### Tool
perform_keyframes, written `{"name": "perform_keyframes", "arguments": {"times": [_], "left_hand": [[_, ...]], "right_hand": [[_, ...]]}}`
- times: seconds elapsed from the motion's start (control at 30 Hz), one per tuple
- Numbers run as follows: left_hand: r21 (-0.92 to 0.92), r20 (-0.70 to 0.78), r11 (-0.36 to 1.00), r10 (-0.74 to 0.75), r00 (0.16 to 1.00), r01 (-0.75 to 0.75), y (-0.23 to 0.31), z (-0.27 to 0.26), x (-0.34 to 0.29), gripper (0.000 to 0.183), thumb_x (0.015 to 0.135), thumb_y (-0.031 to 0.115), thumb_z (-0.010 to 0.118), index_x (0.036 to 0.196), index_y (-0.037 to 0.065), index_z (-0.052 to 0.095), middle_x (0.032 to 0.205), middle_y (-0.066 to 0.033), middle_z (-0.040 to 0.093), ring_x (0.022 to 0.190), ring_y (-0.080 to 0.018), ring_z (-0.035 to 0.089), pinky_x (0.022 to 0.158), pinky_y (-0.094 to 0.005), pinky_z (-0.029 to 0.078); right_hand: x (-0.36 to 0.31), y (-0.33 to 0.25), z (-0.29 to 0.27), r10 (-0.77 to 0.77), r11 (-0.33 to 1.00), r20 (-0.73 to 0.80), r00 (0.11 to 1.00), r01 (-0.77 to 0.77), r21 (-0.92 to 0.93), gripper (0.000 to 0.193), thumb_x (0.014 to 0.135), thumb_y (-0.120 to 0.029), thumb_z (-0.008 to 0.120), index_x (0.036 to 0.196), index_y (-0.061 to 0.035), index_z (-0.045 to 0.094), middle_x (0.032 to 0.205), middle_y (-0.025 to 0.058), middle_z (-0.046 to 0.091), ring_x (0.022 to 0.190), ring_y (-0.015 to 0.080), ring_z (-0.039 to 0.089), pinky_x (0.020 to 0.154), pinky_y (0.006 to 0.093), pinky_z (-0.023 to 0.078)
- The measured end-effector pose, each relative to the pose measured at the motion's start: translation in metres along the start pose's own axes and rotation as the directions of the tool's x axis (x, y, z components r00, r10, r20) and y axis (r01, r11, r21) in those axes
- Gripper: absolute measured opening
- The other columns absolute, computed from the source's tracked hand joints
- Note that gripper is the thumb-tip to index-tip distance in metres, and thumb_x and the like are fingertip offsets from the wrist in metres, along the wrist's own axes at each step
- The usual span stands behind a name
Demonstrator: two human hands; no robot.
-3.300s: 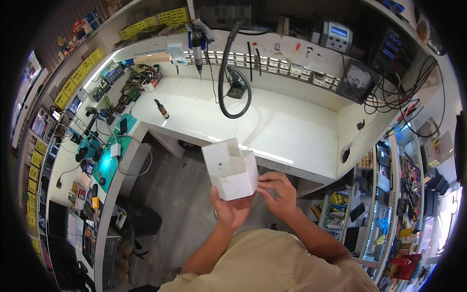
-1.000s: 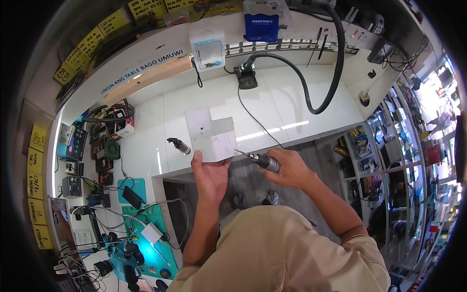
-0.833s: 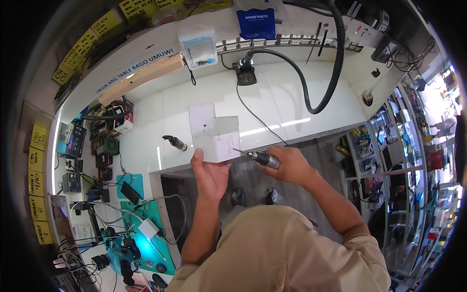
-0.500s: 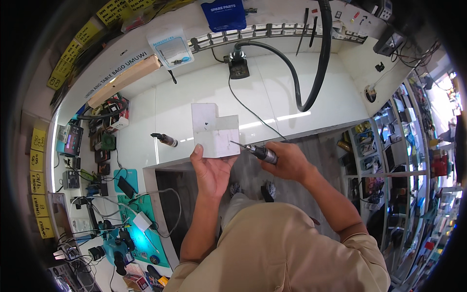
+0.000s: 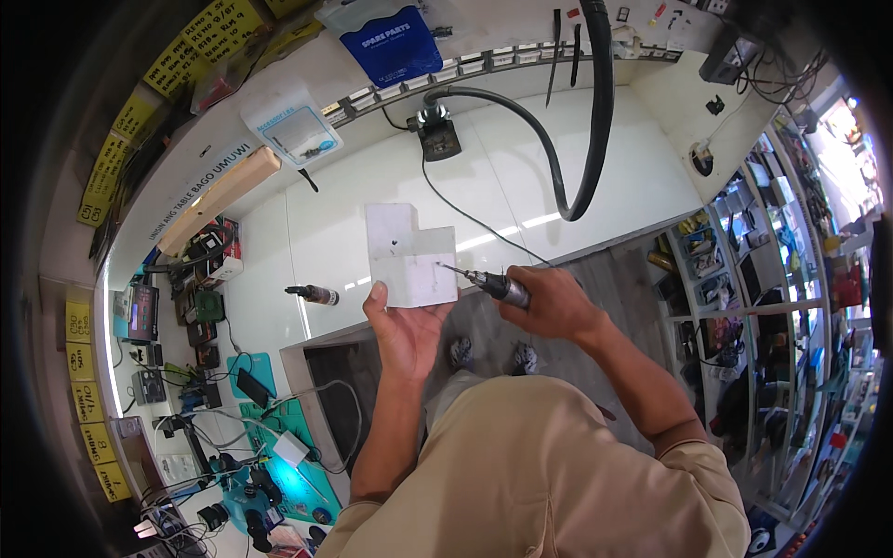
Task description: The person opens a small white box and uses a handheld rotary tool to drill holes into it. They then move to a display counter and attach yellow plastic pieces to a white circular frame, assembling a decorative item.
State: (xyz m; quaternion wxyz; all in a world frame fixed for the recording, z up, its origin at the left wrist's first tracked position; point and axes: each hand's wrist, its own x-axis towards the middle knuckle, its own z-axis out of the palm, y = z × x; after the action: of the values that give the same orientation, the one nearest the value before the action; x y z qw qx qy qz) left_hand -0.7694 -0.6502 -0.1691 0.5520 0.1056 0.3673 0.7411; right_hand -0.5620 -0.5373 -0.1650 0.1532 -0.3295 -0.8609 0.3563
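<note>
My tan shirt fills the bottom of the view, and both forearms rise from it toward the counter's edge. My left hand is palm-up, its grip pinching the lower edge of a white L-shaped plate, thumb on the left corner and fingers behind it, so the plate stands nearly upright in front of me, above the gap between my body and the counter. My right hand has its grip pressed together around a small rotary tool; the tool points left, and its thin bit touches the plate's face near the right side. A small dark mark sits on the plate just left of the bit, and another higher up. Below, between my arms, my shoes stand on the grey floor.

Beyond the plate lies the white counter. A dark pen-like tool lies on it to the left, well apart from my hands. A thin cable runs from the rotary tool back to a small black unit near the rear wall. A thick black hose loops down over the counter on the right. A wooden block rests at the far left, and a blue box hangs on the wall behind.
</note>
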Motion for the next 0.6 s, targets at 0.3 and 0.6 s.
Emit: {"name": "perform_keyframes", "arguments": {"times": [0.3, 0.6], "left_hand": [[-0.007, 0.05, 1.0, -0.029, 0.998, 0.03, 0.021, -0.014, 0.018, 0.085, 0.094, 0.065, 0.055, 0.157, 0.012, 0.033, 0.152, -0.0121, 0.048, 0.136, -0.0309, 0.051, 0.108, -0.0551, 0.047], [0.017, 0.096, 0.997, -0.073, 0.993, 0.072, 0.045, -0.017, 0.037, 0.083, 0.094, 0.065, 0.054, 0.156, 0.014, 0.035, 0.15, -0.0099, 0.048, 0.13, -0.0296, 0.053, 0.102, -0.0533, 0.05]], "right_hand": [[0.018, -0.026, 0.007, 0.191, 0.981, -0.058, 0.98, -0.188, 0.051, 0.027, 0.085, -0.03, 0.075, 0.092, -0.006, 0.065, 0.079, 0.0179, 0.067, 0.076, 0.0419, 0.066, 0.068, 0.0488, 0.053], [0.012, -0.037, 0.015, -0.029, 0.996, 0.016, 0.999, 0.03, -0.085, 0.032, 0.082, -0.032, 0.075, 0.096, -0.0046, 0.066, 0.082, 0.0152, 0.067, 0.077, 0.038, 0.067, 0.067, 0.0466, 0.054]]}}
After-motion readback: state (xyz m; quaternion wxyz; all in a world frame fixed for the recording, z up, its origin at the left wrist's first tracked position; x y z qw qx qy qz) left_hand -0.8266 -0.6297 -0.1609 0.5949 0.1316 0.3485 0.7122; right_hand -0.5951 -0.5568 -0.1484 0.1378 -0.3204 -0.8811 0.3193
